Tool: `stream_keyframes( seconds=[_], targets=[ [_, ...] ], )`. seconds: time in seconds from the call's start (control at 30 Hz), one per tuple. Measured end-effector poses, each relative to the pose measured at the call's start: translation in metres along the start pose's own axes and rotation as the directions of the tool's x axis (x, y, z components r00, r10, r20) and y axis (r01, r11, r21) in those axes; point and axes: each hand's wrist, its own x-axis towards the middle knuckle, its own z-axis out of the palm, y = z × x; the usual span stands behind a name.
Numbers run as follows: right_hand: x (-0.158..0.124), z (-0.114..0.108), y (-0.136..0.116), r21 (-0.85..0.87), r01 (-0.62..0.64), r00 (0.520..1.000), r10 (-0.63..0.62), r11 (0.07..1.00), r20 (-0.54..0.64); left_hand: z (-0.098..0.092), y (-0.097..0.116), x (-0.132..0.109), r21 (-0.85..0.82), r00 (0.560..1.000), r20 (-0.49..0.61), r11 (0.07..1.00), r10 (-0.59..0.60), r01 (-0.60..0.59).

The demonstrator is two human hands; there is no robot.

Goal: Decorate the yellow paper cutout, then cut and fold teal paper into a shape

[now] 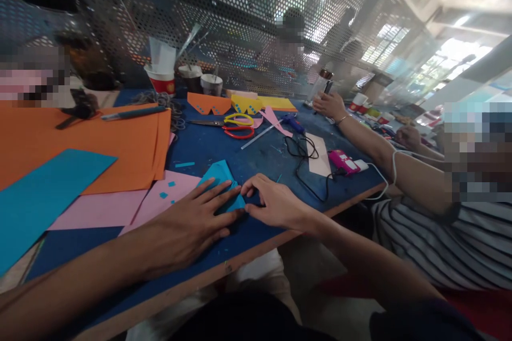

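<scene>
A folded piece of blue paper (220,172) lies on the blue tabletop in front of me. Across it my left hand (200,213) is spread flat, fingers apart, pressing it down and hiding part of it. At the paper's right edge my right hand (276,202) is closed, its curled fingers and thumb pinching the fold. Small blue paper scraps (164,195) rest on pink paper (154,208) left of the fold. Beyond my hands are scissors (236,127) with one yellow and one red handle.
Orange sheets (132,154) and a blue sheet (60,186) spread at left, with a pen (136,113) on top. Cut orange (208,102) and yellow pieces (245,103) lie farther back. A glue gun (294,123) trails a black cord. A co-worker's arm (368,144) reaches in from the right.
</scene>
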Motion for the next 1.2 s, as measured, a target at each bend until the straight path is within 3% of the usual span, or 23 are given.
stream_keyframes(
  seconds=[0.13, 0.33, 0.63, 0.9, 1.2],
  targets=[
    [0.001, 0.001, -0.002, -0.013, -0.002, 1.0, 0.002, 1.0, -0.026, -0.001, 0.001, 0.001, -0.009, 1.0, -0.008, 1.0, -0.006, 0.006],
    [-0.001, -0.006, -0.001, 0.023, 0.011, 0.999, -0.013, 1.0, 0.05, -0.001, 0.003, 0.001, -0.038, 0.999, 0.003, 0.999, -0.039, 0.039],
    [-0.004, -0.007, -0.002, -0.01, 0.023, 0.998, -0.022, 1.0, 0.056, 0.011, 0.0, 0.0, -0.028, 0.998, -0.041, 0.999, -0.043, 0.041],
    [-0.005, 0.0, 0.003, 0.008, 0.053, 0.999, -0.053, 0.999, -0.002, -0.008, 0.004, 0.004, -0.022, 0.999, 0.037, 1.0, -0.017, 0.018],
    [-0.009, 0.001, -0.001, -0.02, 0.06, 0.998, -0.06, 0.998, -0.024, -0.005, 0.002, 0.002, -0.089, 1.0, -0.007, 0.996, -0.022, 0.021]
  ],
)
